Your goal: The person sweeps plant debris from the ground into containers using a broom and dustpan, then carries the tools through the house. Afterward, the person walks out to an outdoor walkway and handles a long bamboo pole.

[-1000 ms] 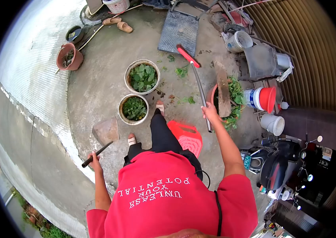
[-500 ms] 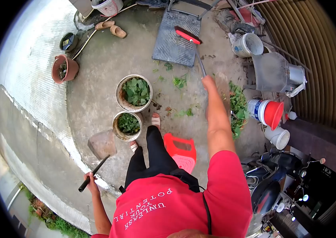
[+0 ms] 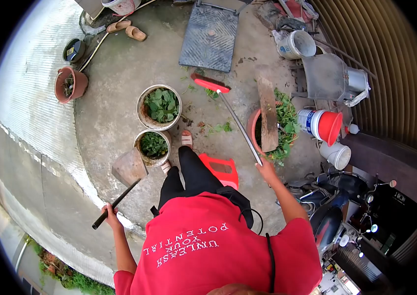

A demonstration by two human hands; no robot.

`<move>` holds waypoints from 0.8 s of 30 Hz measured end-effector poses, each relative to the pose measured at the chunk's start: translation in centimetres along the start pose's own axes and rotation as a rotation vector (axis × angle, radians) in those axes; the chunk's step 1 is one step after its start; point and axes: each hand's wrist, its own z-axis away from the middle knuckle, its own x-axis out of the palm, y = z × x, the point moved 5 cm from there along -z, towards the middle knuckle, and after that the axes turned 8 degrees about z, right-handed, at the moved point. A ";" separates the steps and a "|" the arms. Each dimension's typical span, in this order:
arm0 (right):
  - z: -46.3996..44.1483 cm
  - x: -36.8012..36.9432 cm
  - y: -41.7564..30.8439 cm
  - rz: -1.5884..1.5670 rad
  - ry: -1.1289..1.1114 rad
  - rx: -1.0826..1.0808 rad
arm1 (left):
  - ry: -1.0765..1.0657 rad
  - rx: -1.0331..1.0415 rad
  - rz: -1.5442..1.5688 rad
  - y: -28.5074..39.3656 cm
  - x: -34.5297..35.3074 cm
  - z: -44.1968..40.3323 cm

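My right hand (image 3: 267,173) is wrapped round the grey handle of a broom (image 3: 240,127). The broom's red head (image 3: 212,84) is low over the concrete by some loose green leaves (image 3: 222,127), just short of a dark platform (image 3: 210,37). On the other side, my left hand (image 3: 110,216) grips the black handle of a long-handled dustpan (image 3: 129,167). The dustpan's pan is at floor level beside a bucket of leaves (image 3: 153,146). A second leaf-filled bucket (image 3: 159,107) stands just beyond that one.
A red plastic stool (image 3: 224,168) is beside my legs. To the right are a tub (image 3: 253,129) with a wooden board (image 3: 267,115) and leafy stems, several buckets and a motorbike (image 3: 331,211). A terracotta-coloured pot (image 3: 71,84) and slippers (image 3: 135,33) lie further left.
The broom head has come back from the platform onto the floor area, and my right arm has drawn in toward my body. The dustpan stays close to the bucket. The camera view has shifted.
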 end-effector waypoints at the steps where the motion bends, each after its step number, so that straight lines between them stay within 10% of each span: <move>1: 1.9 -0.8 -1.3 -0.030 -0.076 0.072 | 0.007 -0.018 0.019 -0.5 -0.3 -0.1; 16: -20.3 -3.2 -9.4 0.240 0.323 -0.072 | 0.020 -0.095 0.152 -0.1 2.9 0.6; 24: -8.5 -1.7 -3.2 0.076 0.054 0.048 | 0.122 -0.096 0.127 -0.9 1.9 2.1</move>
